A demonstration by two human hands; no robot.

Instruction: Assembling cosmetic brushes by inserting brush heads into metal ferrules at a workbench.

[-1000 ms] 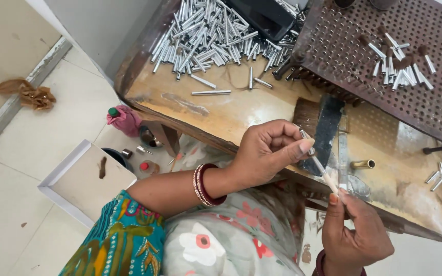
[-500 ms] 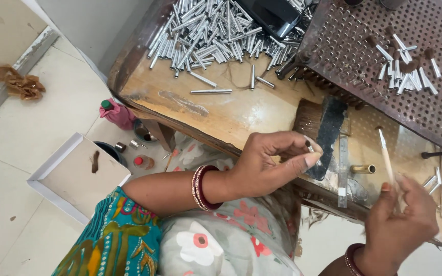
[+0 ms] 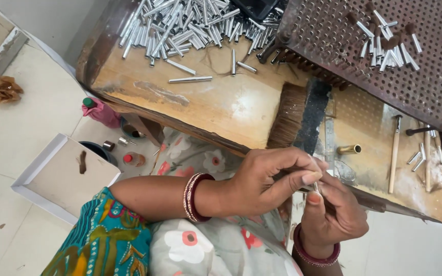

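My left hand [image 3: 269,181], with bangles at the wrist, and my right hand [image 3: 333,217] meet at the front edge of the wooden bench [image 3: 221,105]. Their fingertips pinch one small silver tube [image 3: 316,187] between them; most of it is hidden by the fingers. Just behind the hands lies a wide brush [image 3: 303,117] with brown bristles and a black back. A brass tube [image 3: 349,149] and a thin wooden stick [image 3: 394,153] lie on the bench to the right.
A heap of silver tubes [image 3: 190,25] covers the far end of the bench. A perforated metal board [image 3: 328,46] at top right holds several bristle-filled tubes [image 3: 390,48]. On the floor at left are a white box lid [image 3: 52,179], a pink bottle [image 3: 101,112] and small jars.
My right hand held a thin stick up over the bench, then came back down without it and joined my left hand. My left hand stayed near the bench edge.
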